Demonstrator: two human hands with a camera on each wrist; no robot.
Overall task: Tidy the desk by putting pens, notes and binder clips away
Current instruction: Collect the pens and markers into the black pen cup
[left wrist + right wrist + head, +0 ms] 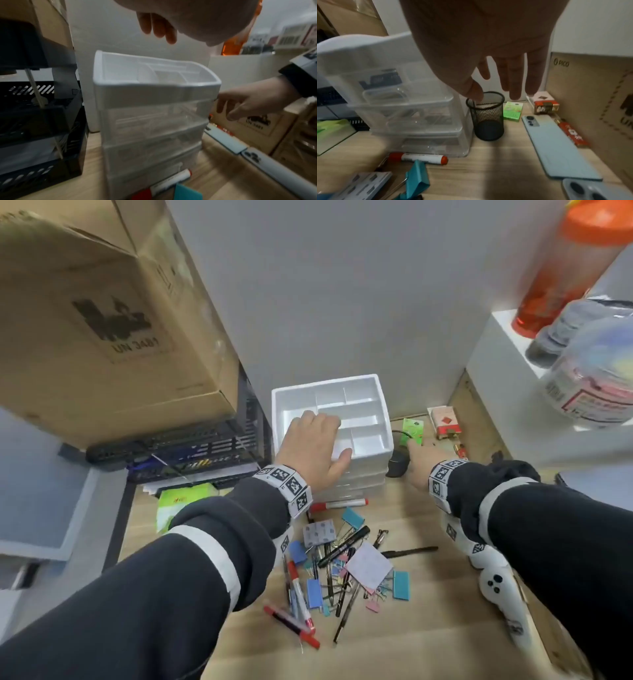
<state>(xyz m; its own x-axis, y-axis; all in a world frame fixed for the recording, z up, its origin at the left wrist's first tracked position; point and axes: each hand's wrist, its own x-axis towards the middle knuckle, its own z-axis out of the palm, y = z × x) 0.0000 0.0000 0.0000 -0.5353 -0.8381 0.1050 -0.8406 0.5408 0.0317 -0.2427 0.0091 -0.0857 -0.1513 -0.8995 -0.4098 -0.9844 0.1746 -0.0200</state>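
— Over the white drawer unit (363, 419) at the back of the desk (424, 604), what are your hands doing?

— I have my left hand (313, 448) spread above its top tray, fingers relaxed and apart, holding nothing; from the left wrist view they hang clear of the rim. I reach my right hand (419, 462) past the unit's right side, fingers straight and loose, also holding nothing, just above the black mesh pen cup (486, 116).

— Where is the clutter?

— Near me on the desk, all in one heap: black pens (344, 546), red-capped markers (299, 594), blue and teal binder clips (400, 585), small pink clips (373, 606), a pale sticky note (370, 565) and a patterned grey notepad (319, 532). One red-ended whiteboard marker (339, 505) lies right against the unit's bottom drawer.

— Anything beside the cup?

— A green packet (512, 111), a red and white box (545, 106), and a pale blue phone (556, 147) lying flat.
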